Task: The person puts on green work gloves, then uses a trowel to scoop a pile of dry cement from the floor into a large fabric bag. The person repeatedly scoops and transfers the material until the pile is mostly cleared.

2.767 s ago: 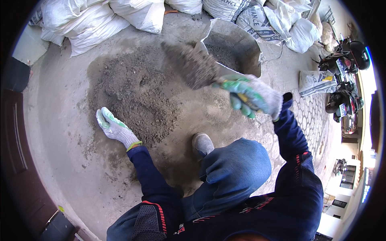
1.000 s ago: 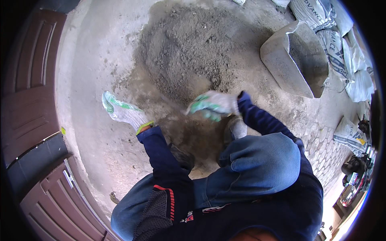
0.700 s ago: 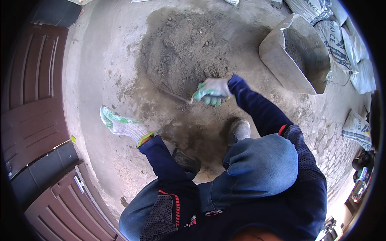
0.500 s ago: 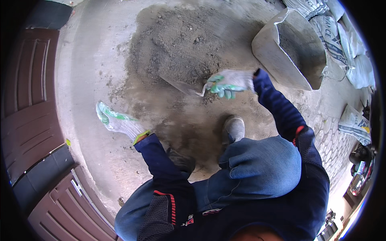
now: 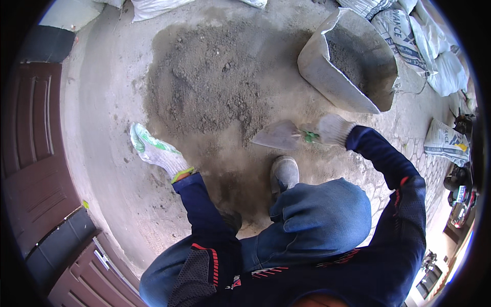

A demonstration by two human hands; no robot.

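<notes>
Crouched over a mound of grey sand (image 5: 215,87) spread on the concrete floor (image 5: 102,102), with one shoe (image 5: 284,173) planted at its near edge. Right hand (image 5: 330,130), gloved, fingers closed round the handle of a trowel (image 5: 279,135), blade held low and roughly level just right of the mound's near side, between the mound and an open sack (image 5: 348,66) that stands far right with its mouth gaping and some fill already inside. Left hand (image 5: 153,148), also gloved, fingers flat and spread, holding nothing, pressed on the floor at the near left of the mound as a prop. Hard to say whether the blade carries any sand; looks nearly bare, though blurred. Seemingly mid-cycle in scooping from the mound into the sack. Next move likely calls for a loaded blade kept level over the sack's rim, clear of its slack near wall, with the braced hand steadying the body's lean. More filled sacks (image 5: 434,46) piled at far right, a dark door (image 5: 30,143) at left.
</notes>
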